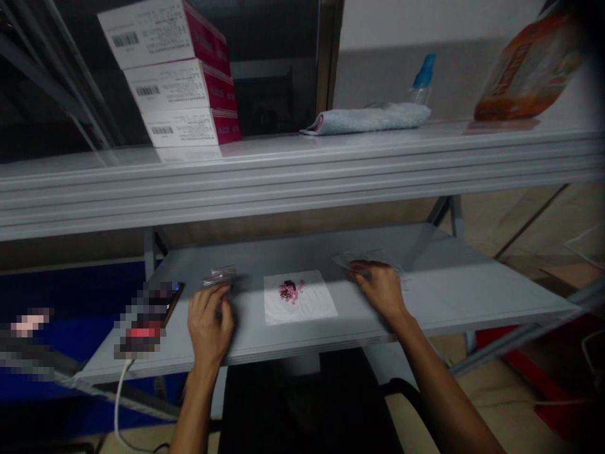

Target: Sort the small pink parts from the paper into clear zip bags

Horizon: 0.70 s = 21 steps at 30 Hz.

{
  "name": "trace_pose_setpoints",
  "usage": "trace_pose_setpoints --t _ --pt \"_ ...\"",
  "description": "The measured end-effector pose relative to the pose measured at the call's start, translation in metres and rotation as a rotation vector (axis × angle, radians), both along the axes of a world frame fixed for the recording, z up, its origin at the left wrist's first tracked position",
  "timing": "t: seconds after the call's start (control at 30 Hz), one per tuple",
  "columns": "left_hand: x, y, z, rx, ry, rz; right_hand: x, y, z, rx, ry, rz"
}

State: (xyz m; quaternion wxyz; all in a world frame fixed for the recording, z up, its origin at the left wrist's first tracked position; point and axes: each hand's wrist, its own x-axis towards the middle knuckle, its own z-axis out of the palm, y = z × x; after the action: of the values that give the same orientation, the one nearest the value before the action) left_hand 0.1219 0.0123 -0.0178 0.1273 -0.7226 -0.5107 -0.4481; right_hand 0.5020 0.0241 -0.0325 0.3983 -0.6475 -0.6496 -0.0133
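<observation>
- Tabletop [449, 296]: the front edge runs just under both wrists. The right half, out to the right corner, is bare grey, so that is the widest open room. The left front corner is taken.
- Left front corner: 1 phone [151, 312] (blurred) with 1 white cable [120, 397] dropping over the front edge.
- Left hand [210, 321]: near the front edge, left of centre, palm down, fingers bent. Its tips are at the clear packets [220, 275]. Can't tell whether it pinches them or only touches.
- Right hand [384, 291]: right of centre, a bit further in, palm down, fingers stretched forward. Its tips are on the clear bags [362, 257]. Can't tell whether anything is clamped.
- Between the hands: 1 white sheet [307, 306], lying flat mid-tabletop and clear of both hands. It carries 1 small heap of pink pieces [292, 291] near its far edge, with something dark in the heap. The pieces are too small to count.
- The packets and bags are see-through and overlap, so their count is unclear.
- Headroom: the upper shelf [302, 176] overhangs the back of the tabletop, so clearance above is low.
- On the upper shelf:
  - Left end: 3 stacked boxes [182, 82].
  - Middle: 1 folded cloth [368, 118], with 1 spray bottle [422, 79] just behind it.
  - Right end: 1 orange pack [529, 66], leaning.
</observation>
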Motion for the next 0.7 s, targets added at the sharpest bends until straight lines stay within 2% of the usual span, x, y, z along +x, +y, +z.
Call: trace_pose_setpoints --t 0.1,0.2,0.3,0.4,0.47,0.57,0.63,0.7 --pt "0.033 -0.019 0.010 0.018 -0.019 -0.188 -0.007 -0.011 0.018 0.057 0.269 0.095" --pt "0.071 -0.041 0.019 0.020 0.149 -0.381 -0.028 -0.031 0.038 -0.047 0.494 0.373" --pt "0.096 -0.056 0.022 0.065 0.264 -0.442 -0.061 -0.050 0.046 -0.246 0.638 0.721" --pt "0.095 -0.057 0.020 0.124 0.199 -0.432 -0.090 -0.057 0.042 -0.353 0.666 0.894" --pt "0.083 -0.052 0.019 0.095 0.111 -0.418 -0.101 -0.053 0.036 -0.344 0.666 0.881" --pt "0.061 -0.040 0.019 -0.062 -0.117 -0.369 -0.107 -0.039 0.023 -0.214 0.613 0.704" --pt "0.048 -0.032 0.018 -0.208 -0.317 -0.297 -0.109 -0.026 0.010 -0.098 0.494 0.565" --pt "0.040 -0.024 0.014 -0.349 -0.471 -0.257 -0.112 -0.016 -0.002 0.006 0.340 0.485"
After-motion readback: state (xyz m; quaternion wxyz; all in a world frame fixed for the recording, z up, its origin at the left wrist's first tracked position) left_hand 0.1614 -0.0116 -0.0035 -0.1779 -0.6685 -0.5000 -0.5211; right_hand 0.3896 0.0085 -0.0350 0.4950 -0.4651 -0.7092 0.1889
